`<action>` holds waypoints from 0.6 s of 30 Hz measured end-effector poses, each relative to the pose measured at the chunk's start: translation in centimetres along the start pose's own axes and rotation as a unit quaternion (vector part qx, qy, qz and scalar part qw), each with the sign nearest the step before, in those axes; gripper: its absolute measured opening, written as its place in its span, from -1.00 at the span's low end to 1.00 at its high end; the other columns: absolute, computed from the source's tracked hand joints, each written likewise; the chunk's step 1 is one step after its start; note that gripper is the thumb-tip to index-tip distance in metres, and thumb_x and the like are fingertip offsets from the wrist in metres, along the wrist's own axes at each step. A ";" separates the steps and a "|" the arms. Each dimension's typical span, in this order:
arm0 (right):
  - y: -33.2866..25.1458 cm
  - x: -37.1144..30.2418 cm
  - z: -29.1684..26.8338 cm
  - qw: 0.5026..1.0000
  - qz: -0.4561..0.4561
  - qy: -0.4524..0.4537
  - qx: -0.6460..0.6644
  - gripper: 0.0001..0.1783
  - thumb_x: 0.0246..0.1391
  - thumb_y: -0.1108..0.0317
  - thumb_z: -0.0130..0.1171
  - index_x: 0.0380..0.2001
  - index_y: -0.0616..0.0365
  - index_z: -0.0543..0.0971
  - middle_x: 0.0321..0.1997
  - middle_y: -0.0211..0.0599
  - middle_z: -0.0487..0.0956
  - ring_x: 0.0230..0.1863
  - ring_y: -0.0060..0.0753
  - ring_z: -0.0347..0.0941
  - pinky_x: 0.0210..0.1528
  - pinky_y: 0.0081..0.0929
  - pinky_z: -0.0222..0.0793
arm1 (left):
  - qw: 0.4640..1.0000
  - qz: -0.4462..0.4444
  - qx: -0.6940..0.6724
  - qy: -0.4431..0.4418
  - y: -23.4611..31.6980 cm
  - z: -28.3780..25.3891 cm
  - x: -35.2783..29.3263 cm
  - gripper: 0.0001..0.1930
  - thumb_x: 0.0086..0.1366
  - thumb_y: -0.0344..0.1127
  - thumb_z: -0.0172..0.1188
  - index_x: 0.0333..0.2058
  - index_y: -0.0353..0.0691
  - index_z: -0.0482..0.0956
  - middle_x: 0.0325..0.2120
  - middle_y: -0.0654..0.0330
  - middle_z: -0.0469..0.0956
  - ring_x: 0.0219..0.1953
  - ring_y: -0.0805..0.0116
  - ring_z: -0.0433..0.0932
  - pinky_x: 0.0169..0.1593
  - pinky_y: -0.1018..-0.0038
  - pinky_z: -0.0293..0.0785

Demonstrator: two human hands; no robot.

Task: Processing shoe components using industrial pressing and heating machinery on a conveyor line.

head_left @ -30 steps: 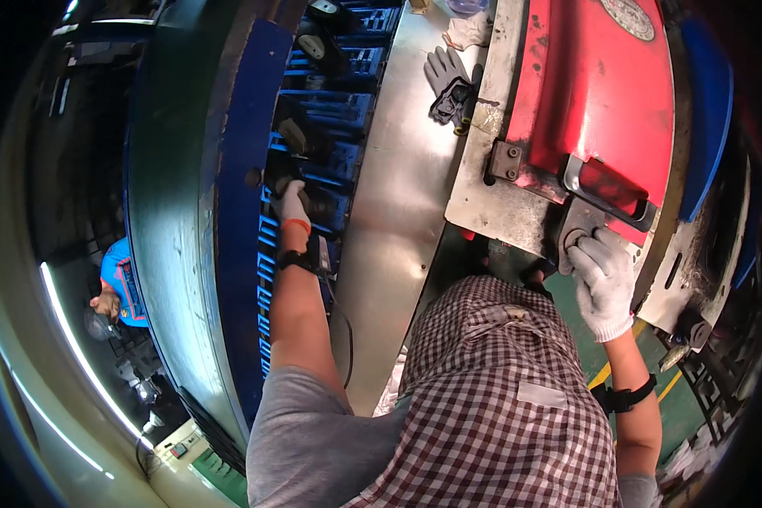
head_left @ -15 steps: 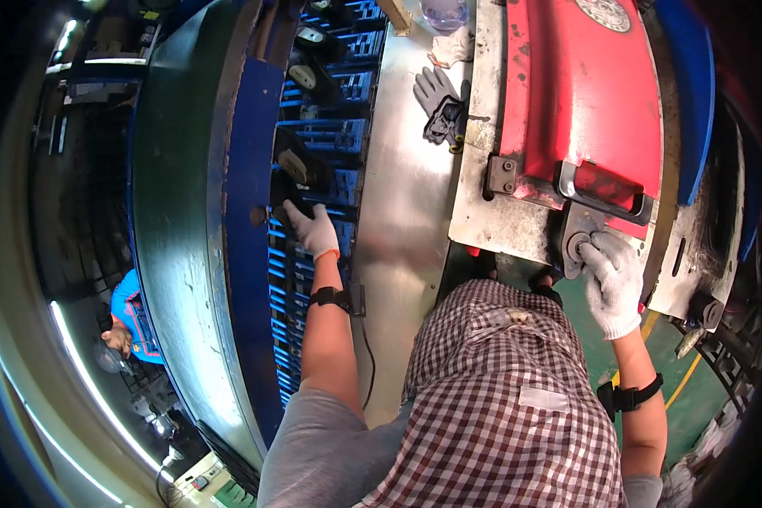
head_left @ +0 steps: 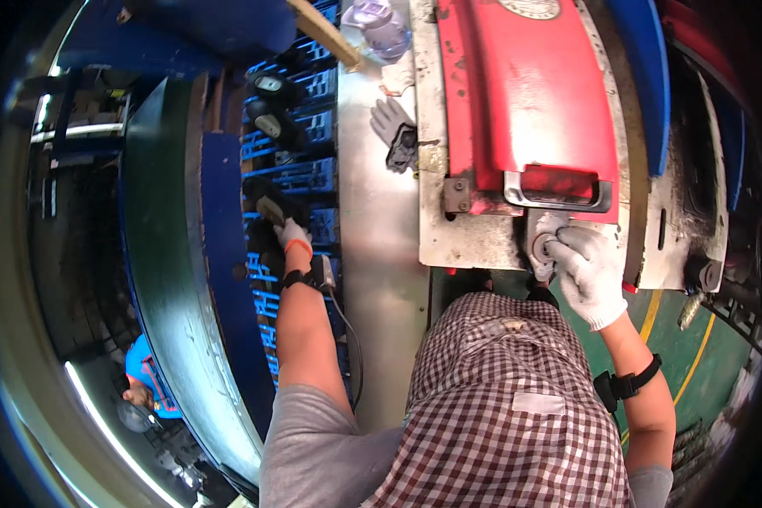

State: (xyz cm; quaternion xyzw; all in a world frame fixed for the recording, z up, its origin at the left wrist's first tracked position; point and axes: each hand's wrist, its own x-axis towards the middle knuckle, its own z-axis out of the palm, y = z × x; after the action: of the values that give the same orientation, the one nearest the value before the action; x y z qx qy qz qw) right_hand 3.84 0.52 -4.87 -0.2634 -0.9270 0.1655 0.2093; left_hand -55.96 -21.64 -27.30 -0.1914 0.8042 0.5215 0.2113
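My left hand [head_left: 293, 234], in a white glove with an orange cuff, is closed at the near end of a black shoe [head_left: 270, 203]. The shoe lies among the blue slats of a rack, and some of my fingertips are hidden against it. My gloved right hand [head_left: 586, 275] has its fingers curled on a grey metal latch [head_left: 540, 240] with a round boss. This latch sits at the front edge of a pale plate, just below the black and chrome handle [head_left: 559, 191] of a red curved cover [head_left: 550, 93].
Between rack and machine runs a bare metal counter [head_left: 372, 279] with a grey glove [head_left: 393, 127] and a clear plastic jug [head_left: 379, 27]. More black shoes [head_left: 271, 123] sit farther along the blue rack [head_left: 317, 173]. Beyond the green belt [head_left: 173, 279], a person in blue [head_left: 148, 368] is visible.
The whole view has shifted, putting the machine and counter farther left in the picture. My left hand has closed in on the shoe, its fingers less spread. The right stays at the latch.
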 end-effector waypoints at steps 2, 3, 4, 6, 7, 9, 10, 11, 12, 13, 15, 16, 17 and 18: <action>-0.3 0.2 0.1 1.000 -0.003 -0.002 0.007 -0.46 -0.14 0.52 0.39 0.01 -0.03 0.62 0.04 -0.31 0.61 0.07 -0.08 0.57 0.13 -0.11 0.47 | 0.968 0.114 0.197 0.108 1.1 0.6 -2.9 -0.09 0.43 -0.08 0.23 0.57 -0.24 -0.06 0.49 -0.18 0.21 0.39 -0.14 0.41 0.36 0.07 0.41; 0.2 -0.1 0.2 1.000 0.012 -0.008 0.000 -0.47 -0.13 0.52 0.39 0.01 -0.02 0.63 0.04 -0.30 0.61 0.08 -0.08 0.57 0.14 -0.11 0.47 | 0.980 0.101 0.164 0.042 2.2 4.3 -7.3 -0.05 0.39 -0.09 0.25 0.52 -0.48 -0.05 0.52 -0.22 0.13 0.52 -0.13 0.20 0.52 0.17 0.16; 0.4 -0.2 0.2 1.000 0.014 -0.008 0.007 -0.47 -0.13 0.52 0.39 0.01 -0.01 0.63 0.05 -0.29 0.61 0.08 -0.08 0.57 0.14 -0.10 0.48 | 0.953 0.214 0.204 0.060 3.2 5.6 -11.4 -0.09 0.40 -0.10 0.24 0.52 -0.44 0.00 0.52 -0.22 0.14 0.54 -0.10 0.17 0.53 0.18 0.13; 0.4 -0.3 0.2 1.000 0.024 0.002 0.010 -0.47 -0.12 0.52 0.39 0.02 0.00 0.63 0.05 -0.27 0.61 0.09 -0.07 0.57 0.15 -0.10 0.49 | 0.905 0.395 0.152 -0.034 5.2 6.6 -18.7 -0.27 0.47 -0.22 0.15 0.48 -0.43 0.15 0.49 -0.17 0.22 0.52 -0.01 0.21 0.55 0.22 0.06; 0.1 -0.3 0.1 0.999 0.030 0.005 0.019 -0.47 -0.11 0.52 0.38 0.03 0.01 0.63 0.06 -0.25 0.61 0.10 -0.07 0.56 0.15 -0.09 0.49 | 0.887 0.444 0.072 -0.101 5.6 6.9 -21.2 -0.37 0.48 -0.31 0.11 0.44 -0.42 0.23 0.45 -0.10 0.30 0.49 0.06 0.25 0.55 0.23 0.06; 0.6 -1.2 0.1 0.999 0.035 0.013 0.015 -0.46 -0.10 0.51 0.39 0.05 0.01 0.63 0.07 -0.23 0.60 0.11 -0.05 0.56 0.16 -0.09 0.49 | 0.834 0.505 0.105 -0.195 8.2 9.0 -32.7 -0.41 0.44 -0.41 0.13 0.40 -0.37 0.31 0.38 -0.03 0.38 0.43 0.07 0.33 0.49 0.25 0.21; 0.5 -1.2 0.1 0.999 0.028 0.014 0.024 -0.45 -0.09 0.50 0.39 0.07 0.02 0.63 0.08 -0.21 0.60 0.12 -0.03 0.55 0.16 -0.08 0.49 | 0.760 0.610 0.136 -0.179 8.1 9.6 -35.3 -0.49 0.34 -0.48 0.17 0.28 -0.37 0.46 0.26 -0.08 0.50 0.29 0.00 0.47 0.37 0.21 0.38; 0.4 -1.4 0.1 0.999 0.037 0.005 0.015 -0.44 -0.09 0.48 0.40 0.08 0.02 0.63 0.10 -0.19 0.59 0.13 -0.01 0.55 0.17 -0.09 0.49 | 0.639 0.715 0.102 -0.266 9.4 11.0 -37.5 -0.57 0.17 -0.55 0.19 0.06 -0.37 0.60 0.01 -0.12 0.63 0.06 -0.09 0.61 0.21 0.15 0.50; 0.4 -1.3 -0.2 0.999 0.041 0.006 0.009 -0.46 -0.10 0.47 0.40 0.06 0.02 0.63 0.08 -0.21 0.59 0.09 0.00 0.55 0.13 -0.08 0.50 | 0.542 0.760 0.106 -0.343 11.0 12.1 -41.8 -0.63 0.07 -0.55 0.19 -0.08 -0.35 0.63 -0.18 -0.09 0.66 -0.08 -0.12 0.64 0.08 0.13 0.54; 0.2 -1.2 -0.1 0.999 0.039 0.019 0.008 -0.47 -0.10 0.46 0.39 0.04 0.01 0.63 0.06 -0.22 0.59 0.06 -0.01 0.56 0.10 -0.08 0.51 | 0.501 0.755 0.108 -0.409 10.6 13.3 -44.1 -0.66 0.01 -0.51 0.22 -0.16 -0.31 0.62 -0.26 -0.04 0.66 -0.22 -0.09 0.64 -0.02 0.16 0.56; 0.2 -1.4 0.3 0.997 0.040 0.059 0.020 -0.54 -0.12 0.45 0.36 -0.04 0.03 0.65 -0.01 -0.25 0.60 -0.05 -0.05 0.59 0.00 -0.09 0.52 | 0.424 0.732 0.198 -0.495 9.9 14.9 -47.7 -0.74 0.11 -0.40 0.29 -0.18 -0.22 0.60 -0.41 0.13 0.58 -0.31 0.09 0.63 -0.22 0.17 0.50; 0.2 -1.2 0.2 0.997 0.034 0.069 0.019 -0.54 -0.12 0.45 0.36 -0.04 0.03 0.65 -0.01 -0.25 0.60 -0.05 -0.05 0.59 0.00 -0.09 0.52 | 0.412 0.769 0.195 -0.448 8.7 15.7 -48.5 -0.79 0.20 -0.28 0.33 -0.22 -0.16 0.58 -0.50 0.19 0.55 -0.36 0.16 0.64 -0.29 0.19 0.47; 0.0 -1.1 0.0 0.996 0.048 0.063 0.028 -0.57 -0.12 0.45 0.35 -0.08 0.05 0.66 -0.04 -0.24 0.61 -0.07 -0.05 0.59 -0.02 -0.10 0.52 | 0.415 0.765 0.260 -0.418 7.3 16.4 -48.9 -0.80 0.23 -0.20 0.33 -0.26 -0.14 0.58 -0.52 0.19 0.57 -0.40 0.16 0.66 -0.30 0.20 0.50; -0.1 -0.9 -0.1 0.996 0.064 0.054 0.037 -0.60 -0.12 0.45 0.35 -0.11 0.07 0.66 -0.07 -0.23 0.63 -0.09 -0.06 0.60 -0.05 -0.11 0.53 | 0.417 0.756 0.323 -0.388 6.9 17.0 -49.6 -0.78 0.26 -0.12 0.33 -0.30 -0.12 0.58 -0.54 0.19 0.59 -0.43 0.16 0.67 -0.31 0.21 0.52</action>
State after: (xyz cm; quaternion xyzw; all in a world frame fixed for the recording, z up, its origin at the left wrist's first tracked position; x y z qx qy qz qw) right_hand 4.58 -0.04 -4.98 -0.3231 -0.8887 0.1981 0.2580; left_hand -15.69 0.96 -1.50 0.7988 0.5665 0.1910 0.0673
